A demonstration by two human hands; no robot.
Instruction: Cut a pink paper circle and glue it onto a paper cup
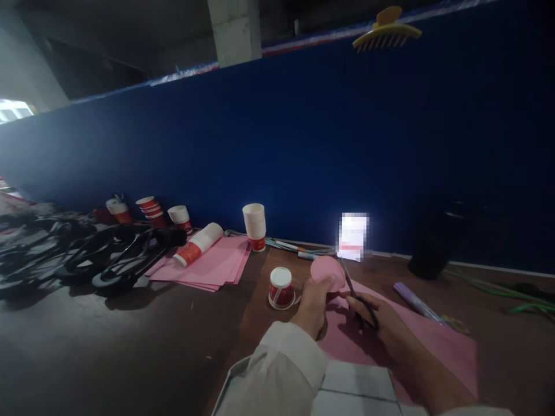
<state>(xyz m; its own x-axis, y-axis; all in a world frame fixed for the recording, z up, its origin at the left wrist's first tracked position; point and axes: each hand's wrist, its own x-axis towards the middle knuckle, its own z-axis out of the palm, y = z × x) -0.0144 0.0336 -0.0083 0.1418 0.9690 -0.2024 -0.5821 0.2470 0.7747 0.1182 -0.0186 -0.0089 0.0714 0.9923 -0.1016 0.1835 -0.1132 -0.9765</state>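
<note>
My left hand (pixel 315 299) is closed on a rounded piece of pink paper (pixel 326 271), gripping it by its lower edge. In my right hand (pixel 381 320) is a pair of black-handled scissors (pixel 368 315), its blades pointing up along the right edge of the paper piece. Beneath both hands lies a larger pink sheet (pixel 437 338). Just left of my left hand a red and white paper cup (pixel 281 289) stands upside down on the brown table (pixel 255 306). Whether the blades touch the paper I cannot tell.
A lit, blurred-out screen (pixel 353 236) leans against the blue partition (pixel 295 144). Stacked paper cups (pixel 254 225) stand behind; more cups (pixel 199 244) lie on pink sheets (pixel 217 267). Black looped gear (pixel 130 254) fills the left. A purple pen (pixel 416 301) and dark bottle (pixel 437 242) are rightward.
</note>
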